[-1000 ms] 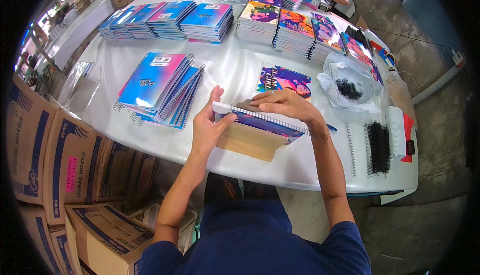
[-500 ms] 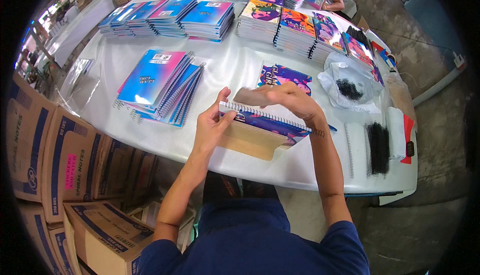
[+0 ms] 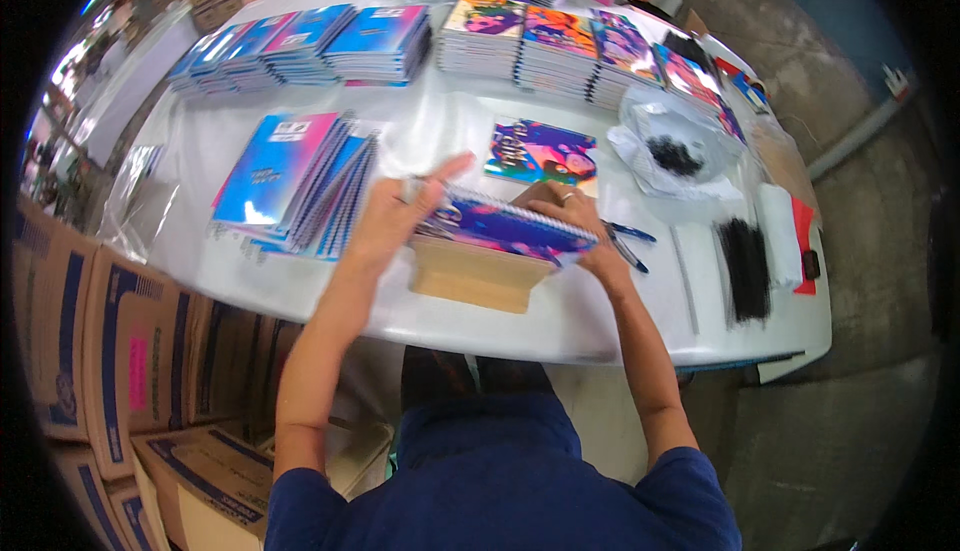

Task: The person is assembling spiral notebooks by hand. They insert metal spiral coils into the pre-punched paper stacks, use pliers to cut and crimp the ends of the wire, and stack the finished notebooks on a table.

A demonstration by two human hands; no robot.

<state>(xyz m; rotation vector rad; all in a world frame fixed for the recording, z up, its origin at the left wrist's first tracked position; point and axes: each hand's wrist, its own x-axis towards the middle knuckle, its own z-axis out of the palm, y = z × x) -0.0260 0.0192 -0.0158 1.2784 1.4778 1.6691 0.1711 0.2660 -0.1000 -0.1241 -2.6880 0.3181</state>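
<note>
— Purple cover, patches of pink and blue: which item?
— Notebook [image 3: 512,231], one, held up on its long edge, coil [image 3: 520,213] running along the top.
— Location?
— Near side of the white table [image 3: 430,136], between the two hands, just behind a plain brown block [image 3: 475,276].
— Fingers?
— Left hand [image 3: 385,213]: thumb and fingers pinching the notebook's left end, one finger pointing past the coil. Right hand [image 3: 578,219]: fingers bent around a small brown piece [image 3: 540,194] by the right end, ring on one finger; fingertips blurred.
— Labels and writing?
— Pale lettering on the held cover, partly covered. Blue-pink pile [image 3: 275,176], at left: white label on the top cover, darker lettering below. Cartons [image 3: 150,351], lower left: blue bands, dark print, one pink label, its writing blurred.
— Containers?
— Crumpled whitish bag [image 3: 715,186], open, at right: tangle of black coils [image 3: 675,156] inside. Cartons: contents hidden.
</note>
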